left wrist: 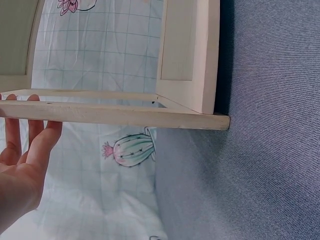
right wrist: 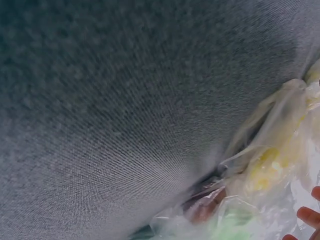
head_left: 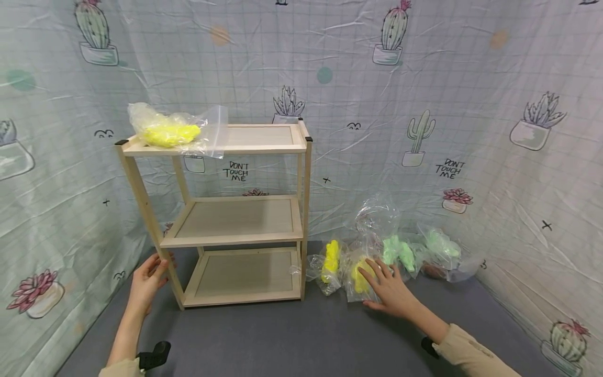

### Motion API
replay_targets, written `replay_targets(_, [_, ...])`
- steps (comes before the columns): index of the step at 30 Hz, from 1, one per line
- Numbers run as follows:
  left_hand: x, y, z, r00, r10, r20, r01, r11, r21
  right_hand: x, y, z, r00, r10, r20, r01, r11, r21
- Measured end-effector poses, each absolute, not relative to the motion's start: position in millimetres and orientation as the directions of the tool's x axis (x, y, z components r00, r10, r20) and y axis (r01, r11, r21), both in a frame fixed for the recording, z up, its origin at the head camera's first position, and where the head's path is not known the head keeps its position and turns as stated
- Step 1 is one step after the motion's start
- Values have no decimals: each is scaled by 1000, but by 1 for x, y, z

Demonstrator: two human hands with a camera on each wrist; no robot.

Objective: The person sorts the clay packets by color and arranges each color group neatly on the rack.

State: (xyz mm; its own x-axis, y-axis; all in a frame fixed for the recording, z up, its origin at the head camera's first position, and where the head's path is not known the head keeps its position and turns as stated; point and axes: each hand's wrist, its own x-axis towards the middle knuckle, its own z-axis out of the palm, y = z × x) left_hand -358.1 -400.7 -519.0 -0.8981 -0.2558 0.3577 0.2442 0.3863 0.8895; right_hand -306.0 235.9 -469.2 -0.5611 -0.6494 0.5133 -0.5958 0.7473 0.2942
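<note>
A three-tier wooden shelf stands upright on the dark cloth-covered surface. My left hand holds its front left post at about the height between the two lower tiers; in the left wrist view the fingers reach around the post. To the right of the shelf, my right hand is spread over a clear plastic bag with a pale yellow thing inside, fingertips on the bag. Beside it lies another clear bag with a bright yellow thing. In the right wrist view only a few fingertips show.
On the top tier lies a clear zip bag with bright yellow contents. Farther right are bags with mint green things, another pale green bag and a brownish one. A cactus-printed curtain encloses the back and sides.
</note>
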Motion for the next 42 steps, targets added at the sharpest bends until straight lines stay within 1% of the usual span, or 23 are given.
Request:
replay_targets(2, [-352,-398,-513,-904,-228,361,268,356,895,-309,236,-471,-567,-651,505,-591,748,302])
replay_targets(5, [-327,-378,-480,-922,-188,337,283,267,921,-314,236,-474,-579,-652,490,-588,750,303])
replay_targets(7, [-304,-358,-451,-927,-173,333,282,266,922,-317,235,-476,-587,-654,477,-593,749,296])
replay_targets(9, [-285,-338,-426,-928,-189,321,259,291,921,-320,234,-477,-596,-653,467,-601,748,280])
replay_targets(11, [-273,-326,-411,-925,-203,322,240,345,907,-323,233,-477,-608,-654,449,-606,748,269])
replay_targets(12, [-269,-322,-406,-923,-209,323,238,349,906,-324,232,-477,-615,-654,440,-608,749,264])
replay_targets(16, [-267,-319,-404,-922,-205,328,247,342,907,-327,231,-476,-645,-652,398,-602,755,261])
replay_targets(17, [-268,-320,-405,-923,-203,327,252,326,911,-328,230,-475,-652,-652,388,-598,756,265])
replay_targets(18, [-272,-324,-411,-918,-189,349,291,280,915,-329,230,-475,-656,-651,381,-597,757,265])
replay_targets(22, [-274,-327,-415,-917,-187,352,300,259,918,-331,228,-473,-663,-658,358,-590,753,291])
replay_targets(24, [-272,-325,-413,-915,-192,355,296,280,913,-331,228,-474,-657,-666,352,-591,746,307])
replay_targets(25, [-269,-321,-407,-919,-207,336,257,332,907,-332,228,-474,-656,-670,348,-590,743,316])
replay_targets(27, [-268,-320,-405,-917,-212,337,250,352,902,-332,228,-475,-650,-679,341,-589,734,337])
replay_targets(30, [-268,-319,-404,-921,-221,321,228,363,904,-332,228,-477,-636,-691,344,-584,722,370])
replay_targets(35, [-268,-318,-404,-923,-225,313,210,386,898,-333,229,-479,-594,-710,380,-581,704,408])
replay_targets(39, [-267,-318,-403,-920,-222,323,220,390,894,-333,229,-478,-562,-721,406,-583,693,423])
replay_targets(42, [-267,-318,-403,-920,-221,325,217,402,890,-332,229,-476,-554,-722,415,-585,692,423])
